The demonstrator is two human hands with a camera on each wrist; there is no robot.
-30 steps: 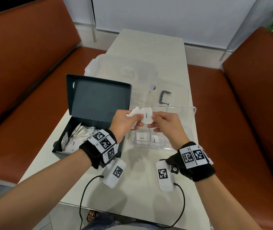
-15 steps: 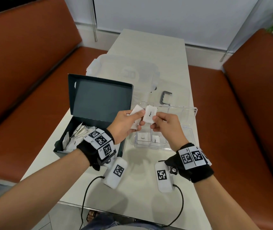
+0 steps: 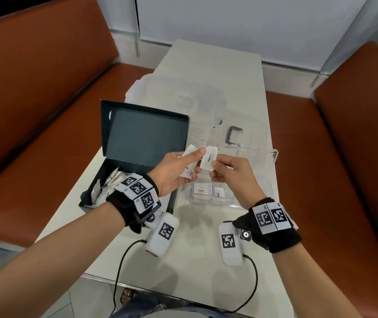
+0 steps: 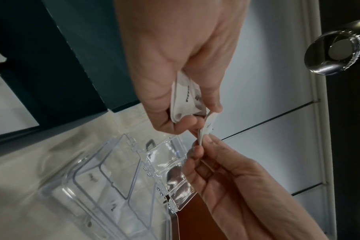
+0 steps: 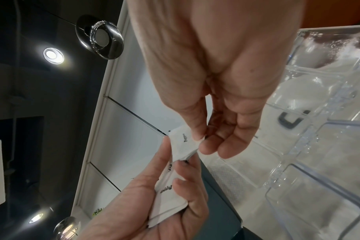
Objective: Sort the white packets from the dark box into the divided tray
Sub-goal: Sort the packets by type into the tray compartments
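While both hands work above the divided tray (image 3: 273, 157) | right hand (image 3: 233, 177) pinches one Pepper packet (image 3: 209, 159) | left hand (image 3: 174, 173) grips remaining packets (image 3: 189, 166) | two near compartments filled | dark box (image 3: 137, 143) at left holds many packets unsorted.

One dark box (image 3: 137, 143); one divided tray (image 3: 264, 191), two packets (image 3: 200, 190) inside; two hands; one dark clip (image 3: 233, 134).
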